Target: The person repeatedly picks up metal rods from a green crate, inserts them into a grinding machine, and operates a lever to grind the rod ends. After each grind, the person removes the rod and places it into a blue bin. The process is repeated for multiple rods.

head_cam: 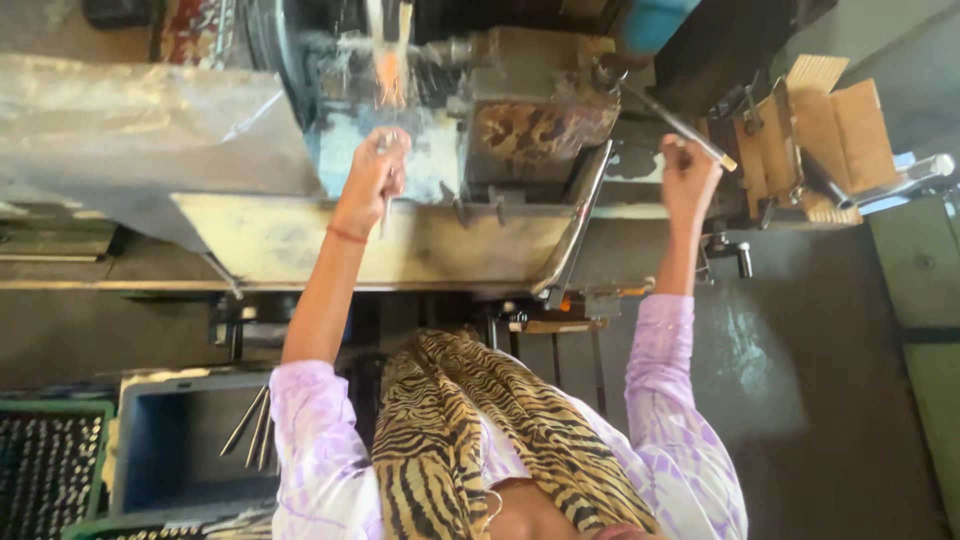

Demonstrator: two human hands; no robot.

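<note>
Fingers of the left hand [372, 178] closed around a thin metal rod [385, 215], held over the machine's coolant tray [300, 240]. Right hand [688, 180], right of the tray, curls shut on the long lever handle [680, 125]. Blue bin [165, 440] with rods lies below the tray's rim, well apart.
</note>
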